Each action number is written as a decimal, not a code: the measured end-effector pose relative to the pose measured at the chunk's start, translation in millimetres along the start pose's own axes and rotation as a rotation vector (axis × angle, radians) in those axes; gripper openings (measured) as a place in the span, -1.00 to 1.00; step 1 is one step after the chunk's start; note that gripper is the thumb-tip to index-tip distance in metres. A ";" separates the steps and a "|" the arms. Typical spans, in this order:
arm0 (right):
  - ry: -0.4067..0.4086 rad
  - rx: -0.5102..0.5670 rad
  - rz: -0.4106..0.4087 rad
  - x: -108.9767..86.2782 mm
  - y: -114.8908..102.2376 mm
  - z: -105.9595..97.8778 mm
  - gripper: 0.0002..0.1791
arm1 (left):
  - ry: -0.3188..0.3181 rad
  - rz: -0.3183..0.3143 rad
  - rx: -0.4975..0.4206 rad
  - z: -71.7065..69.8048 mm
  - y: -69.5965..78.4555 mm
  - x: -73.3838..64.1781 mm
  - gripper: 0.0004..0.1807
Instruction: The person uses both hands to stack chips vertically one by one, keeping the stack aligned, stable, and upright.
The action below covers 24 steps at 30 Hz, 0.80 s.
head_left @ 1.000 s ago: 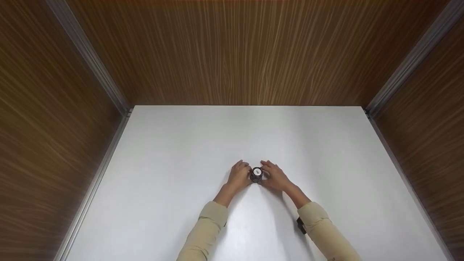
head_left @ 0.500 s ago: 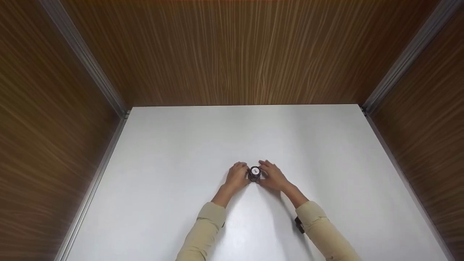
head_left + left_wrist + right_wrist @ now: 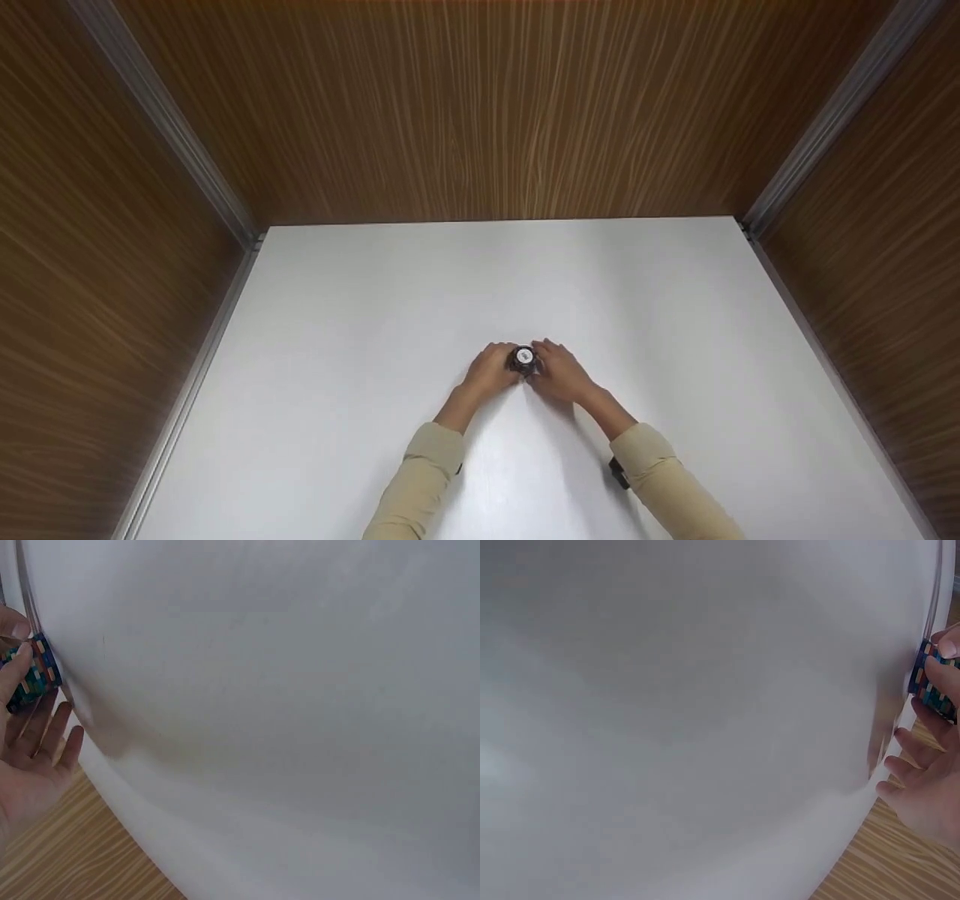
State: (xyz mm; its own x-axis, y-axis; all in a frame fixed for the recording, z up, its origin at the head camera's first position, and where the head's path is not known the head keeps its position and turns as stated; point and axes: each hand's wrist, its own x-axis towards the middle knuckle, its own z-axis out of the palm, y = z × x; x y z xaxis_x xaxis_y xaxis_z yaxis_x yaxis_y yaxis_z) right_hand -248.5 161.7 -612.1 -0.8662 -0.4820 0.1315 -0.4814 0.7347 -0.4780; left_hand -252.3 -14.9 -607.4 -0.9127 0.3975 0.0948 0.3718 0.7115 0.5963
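Observation:
A small dark puzzle-like cylinder (image 3: 525,356), with a round white label on its top end, stands between the two hands in the head view. Its side (image 3: 36,676) shows rows of small coloured tiles in blue, green, orange and white in the left wrist view. My left hand (image 3: 491,370) grips it from the left, thumb on the tiled side, with the other fingers spread below. From the right, my right hand (image 3: 559,373) pinches it between thumb and fingers; its lower fingers (image 3: 915,742) extend loosely in the right wrist view. The hands hide parts of the tiled side.
A white tabletop (image 3: 360,300) lies under both hands. Brown wood-grain panels (image 3: 480,112) rise at the back and both sides, with grey metal strips (image 3: 172,127) at the corners. A black wrist device (image 3: 619,473) shows beside the right sleeve (image 3: 660,469).
Both hands have drawn closer together around the tiled cylinder. The right fingers have come down nearer its top, and parts of its dark side now jut out unevenly.

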 end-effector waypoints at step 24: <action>-0.035 -0.038 0.053 -2.1 4.5 -6.7 -0.46 | -0.105 -0.096 -0.084 -14.6 -5.3 -1.9 -0.52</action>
